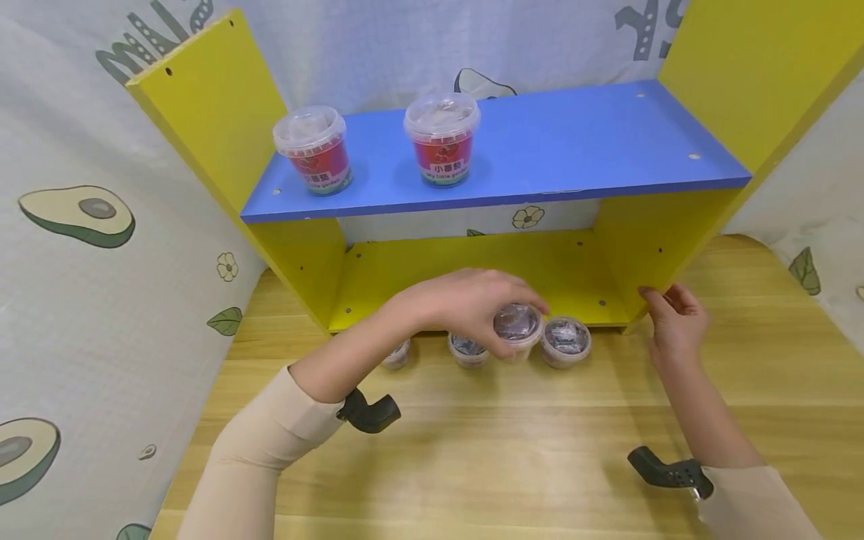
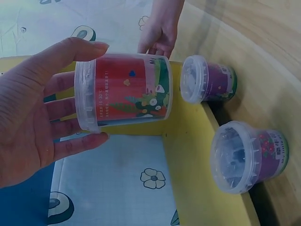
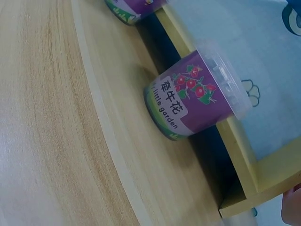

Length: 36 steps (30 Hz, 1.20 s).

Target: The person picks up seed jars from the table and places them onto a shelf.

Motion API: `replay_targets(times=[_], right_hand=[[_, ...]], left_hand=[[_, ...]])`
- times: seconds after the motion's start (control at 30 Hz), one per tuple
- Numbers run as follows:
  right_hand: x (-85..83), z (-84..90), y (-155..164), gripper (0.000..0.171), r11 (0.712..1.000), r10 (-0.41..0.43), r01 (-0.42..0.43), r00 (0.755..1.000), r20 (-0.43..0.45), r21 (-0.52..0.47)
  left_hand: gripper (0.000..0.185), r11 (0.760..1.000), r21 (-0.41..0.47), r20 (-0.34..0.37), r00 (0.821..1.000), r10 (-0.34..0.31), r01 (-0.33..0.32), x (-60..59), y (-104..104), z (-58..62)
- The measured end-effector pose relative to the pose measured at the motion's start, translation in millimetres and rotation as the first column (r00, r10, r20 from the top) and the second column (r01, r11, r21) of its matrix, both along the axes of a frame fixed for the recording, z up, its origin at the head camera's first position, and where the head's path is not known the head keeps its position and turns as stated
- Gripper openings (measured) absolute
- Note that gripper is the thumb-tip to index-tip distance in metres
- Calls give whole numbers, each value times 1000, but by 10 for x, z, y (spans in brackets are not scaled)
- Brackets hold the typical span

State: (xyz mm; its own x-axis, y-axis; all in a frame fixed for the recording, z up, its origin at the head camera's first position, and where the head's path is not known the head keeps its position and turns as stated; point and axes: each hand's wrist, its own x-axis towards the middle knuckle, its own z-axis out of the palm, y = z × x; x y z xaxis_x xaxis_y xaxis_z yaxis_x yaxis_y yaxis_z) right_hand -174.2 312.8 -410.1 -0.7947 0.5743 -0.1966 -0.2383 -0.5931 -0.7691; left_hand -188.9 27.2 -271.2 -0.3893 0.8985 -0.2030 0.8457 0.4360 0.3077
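My left hand (image 1: 513, 337) grips a clear-lidded cup with a red label (image 2: 124, 92) from above, thumb on one side and fingers on the other, in front of the yellow shelf unit (image 1: 472, 270). Three purple-labelled cups stand on the table along the shelf's front edge: one right of the held cup (image 1: 565, 341) and two to its left (image 1: 468, 349) (image 1: 397, 354). My right hand (image 1: 664, 304) rests loosely bent fingers against the lower front edge of the shelf's right side panel (image 1: 675, 225). The right wrist view shows one purple cup (image 3: 195, 96) close up.
Two red-labelled cups (image 1: 313, 150) (image 1: 442, 139) stand on the left half of the blue upper shelf (image 1: 607, 150). The wooden table (image 1: 506, 450) stretches toward me. Avocado-print cloth (image 1: 81, 262) hangs behind and on both sides.
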Motion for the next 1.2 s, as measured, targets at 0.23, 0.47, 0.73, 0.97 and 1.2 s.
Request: replay_targets(times=[0.23, 0.47, 0.73, 0.97, 1.2], right_hand=[[-6, 0, 3, 29, 1000, -3, 3, 1000, -17, 5], [0, 4, 2, 30, 1000, 11, -11, 1000, -21, 9], [23, 1, 20, 29, 1000, 0, 0, 1000, -19, 2], [30, 9, 14, 29, 1000, 3, -3, 1000, -17, 13], [39, 13, 14, 28, 1000, 13, -12, 1000, -24, 7]], left_hand=[[60, 1000, 9, 12, 1000, -17, 17, -46, -12, 69], [60, 998, 9, 59, 996, -68, 68, -89, 10, 288], [59, 995, 32, 125, 987, -102, 99, -85, 89, 762], [58, 996, -6, 130, 987, -90, 92, -114, 130, 1025], [58, 997, -12, 119, 990, -76, 78, -113, 149, 1219]])
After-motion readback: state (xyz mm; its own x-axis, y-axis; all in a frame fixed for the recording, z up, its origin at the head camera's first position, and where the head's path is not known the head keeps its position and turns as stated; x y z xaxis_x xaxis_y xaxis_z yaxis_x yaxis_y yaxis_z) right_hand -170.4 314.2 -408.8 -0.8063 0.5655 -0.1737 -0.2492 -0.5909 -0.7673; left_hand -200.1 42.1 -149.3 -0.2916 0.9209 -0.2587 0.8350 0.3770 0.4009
